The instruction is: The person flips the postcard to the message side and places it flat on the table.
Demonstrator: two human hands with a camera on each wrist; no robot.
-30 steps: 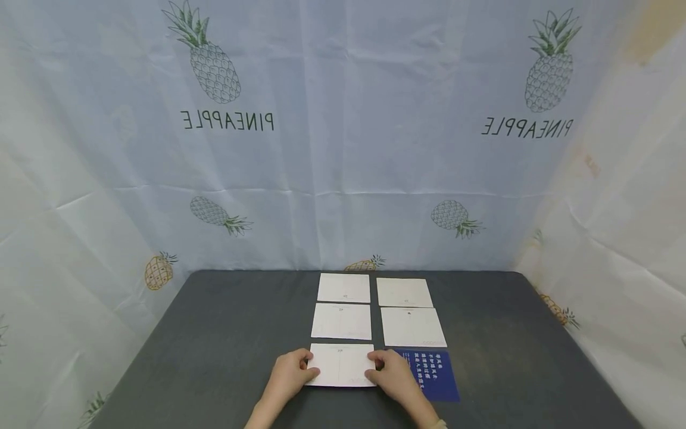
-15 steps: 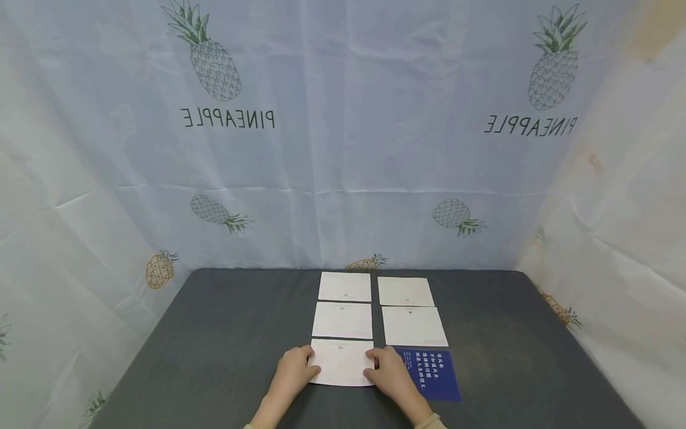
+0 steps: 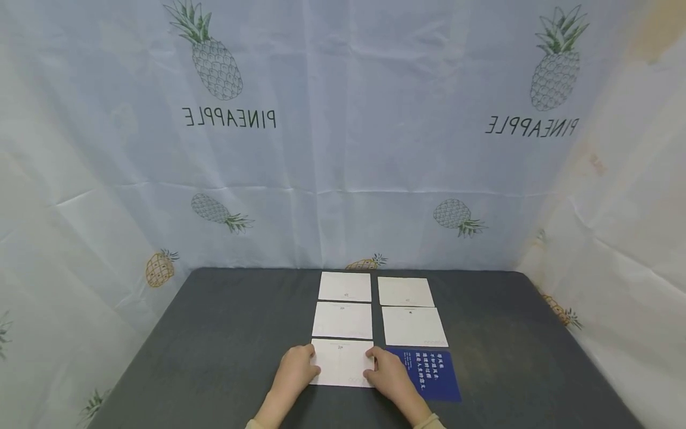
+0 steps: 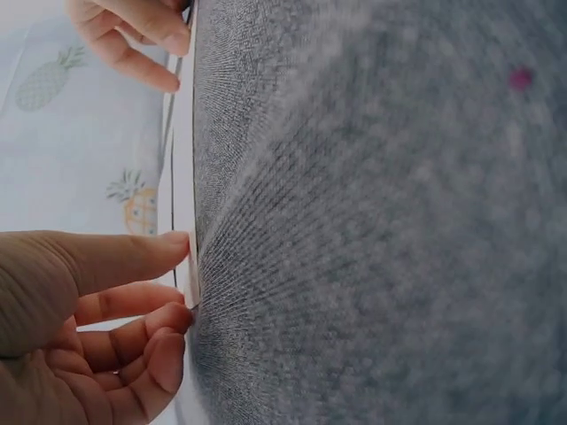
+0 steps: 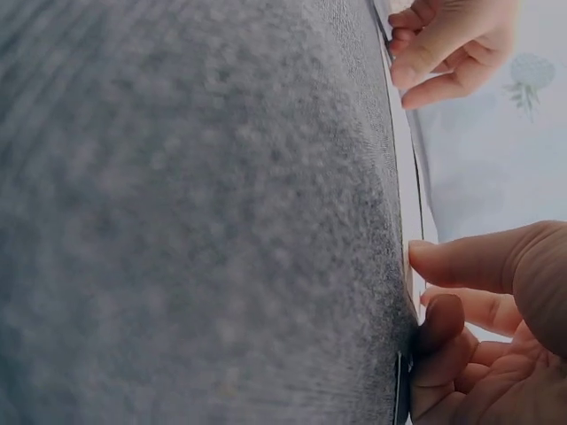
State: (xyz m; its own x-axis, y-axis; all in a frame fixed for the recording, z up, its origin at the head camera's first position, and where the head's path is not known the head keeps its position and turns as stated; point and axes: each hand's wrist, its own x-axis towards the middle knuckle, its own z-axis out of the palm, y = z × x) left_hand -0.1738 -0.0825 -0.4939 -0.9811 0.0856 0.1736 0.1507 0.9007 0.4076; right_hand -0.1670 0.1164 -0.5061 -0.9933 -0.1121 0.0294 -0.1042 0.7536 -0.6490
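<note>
In the head view, a white postcard [image 3: 343, 363] with faint print lies nearest me in the left column of cards. My left hand [image 3: 293, 370] holds its left edge between thumb and fingers. At the opposite edge, my right hand [image 3: 391, 376] pinches it the same way. Both wrist views show the card edge-on as a thin pale strip [image 4: 184, 150] low against the dark tabletop. Right behind it lies another white card [image 3: 342, 320], with a narrow gap between. A blue card [image 3: 436, 375] with white writing is just right of my right hand, which overlaps its left side.
Farther back in the left column is a white card [image 3: 345, 286]. To the right lie two more white cards, a far one [image 3: 405, 291] and a nearer one [image 3: 414, 326]. The dark table [image 3: 236, 333] ends at a pineapple-print curtain [image 3: 375, 149].
The held postcard has slid slightly away from me, narrowing the gap to the card behind it. Both hands shifted along with it, then stayed nearly still over the last half second.
</note>
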